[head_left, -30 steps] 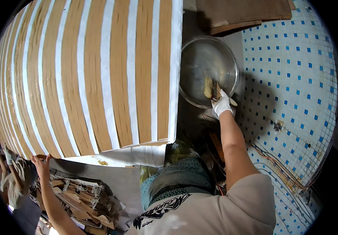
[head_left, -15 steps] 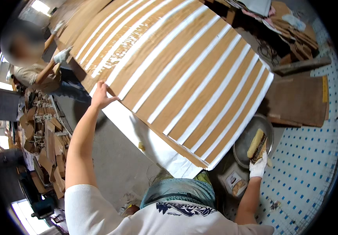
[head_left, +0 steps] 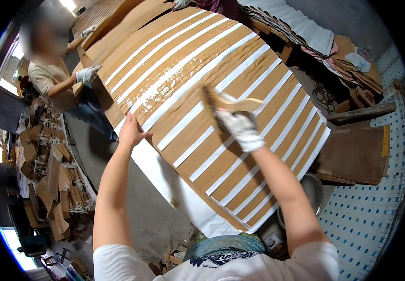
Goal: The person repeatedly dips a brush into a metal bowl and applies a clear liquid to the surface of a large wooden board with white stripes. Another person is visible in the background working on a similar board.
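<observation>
Before me lies a large brown cardboard sheet (head_left: 186, 136) striped with parallel white strips (head_left: 181, 126). My right hand (head_left: 241, 129), in a white glove, grips a wide brush (head_left: 209, 107) over the middle of the sheet; motion blurs it, and whether its bristles touch I cannot tell. Wet, shiny streaks cover the far left part of the sheet. My bare left hand (head_left: 132, 133) rests on the sheet's near left edge, fingers stretched and thumb spread apart. Below that edge a white sheet (head_left: 155, 171) sticks out.
A person stands at the far left, one gloved hand (head_left: 87, 74) by the cardboard's corner. Another person's gloved hand (head_left: 180, 4) is at the far edge. A metal basin (head_left: 316, 189) sits at my right, partly behind my forearm. Bundled cardboard scraps (head_left: 48, 168) lie left.
My right hand has carried the brush from above the basin up and left over the cardboard. The striped area's far left looks wetter. Another person's hand now shows at the far edge.
</observation>
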`<state>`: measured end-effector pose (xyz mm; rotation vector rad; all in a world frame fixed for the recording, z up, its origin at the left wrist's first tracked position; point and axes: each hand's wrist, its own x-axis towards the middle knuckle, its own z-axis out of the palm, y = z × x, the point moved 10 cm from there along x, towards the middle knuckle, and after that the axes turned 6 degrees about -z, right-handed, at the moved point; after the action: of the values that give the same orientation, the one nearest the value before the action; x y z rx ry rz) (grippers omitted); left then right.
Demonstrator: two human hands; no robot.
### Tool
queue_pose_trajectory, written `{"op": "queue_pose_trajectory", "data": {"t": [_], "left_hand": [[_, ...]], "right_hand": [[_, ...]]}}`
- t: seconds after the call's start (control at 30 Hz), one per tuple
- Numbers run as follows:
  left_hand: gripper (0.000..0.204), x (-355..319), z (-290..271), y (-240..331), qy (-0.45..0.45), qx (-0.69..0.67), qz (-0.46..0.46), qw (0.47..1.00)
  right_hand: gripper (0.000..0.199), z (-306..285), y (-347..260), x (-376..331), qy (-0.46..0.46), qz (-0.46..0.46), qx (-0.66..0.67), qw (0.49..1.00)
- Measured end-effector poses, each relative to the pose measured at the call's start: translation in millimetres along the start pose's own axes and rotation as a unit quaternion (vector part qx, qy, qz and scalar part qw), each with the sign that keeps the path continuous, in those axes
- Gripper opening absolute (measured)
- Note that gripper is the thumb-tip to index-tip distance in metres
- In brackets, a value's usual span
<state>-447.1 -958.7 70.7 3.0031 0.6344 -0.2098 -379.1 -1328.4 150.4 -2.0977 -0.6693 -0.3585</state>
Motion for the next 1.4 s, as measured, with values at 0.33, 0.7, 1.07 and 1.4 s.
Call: {"op": "queue_pose_trajectory", "data": {"t": [0.33, 0.7, 1.07, 1.4], "left_hand": [[0.114, 4, 7, -2, -0.015, 0.079, -0.019, 0.997], [0.112, 17, 6, 4, -0.043, 0.075, -0.016, 0.996], [0.112, 18, 13, 5, -0.050, 0.082, -0.011, 0.995], [0.114, 12, 12, -2, -0.066, 0.088, -0.023, 0.994]], "right_hand": [[0.030, 99, 112, 101, -0.052, -0.071, 0.068, 0.994], [0.045, 69, 177, 172, 0.025, -0.053, 0.061, 0.996], [0.045, -79, 353, 264, 0.029, 0.191, -0.226, 0.955], [0.051, -29, 326, 282, -0.001, 0.188, -0.101, 0.977]]}}
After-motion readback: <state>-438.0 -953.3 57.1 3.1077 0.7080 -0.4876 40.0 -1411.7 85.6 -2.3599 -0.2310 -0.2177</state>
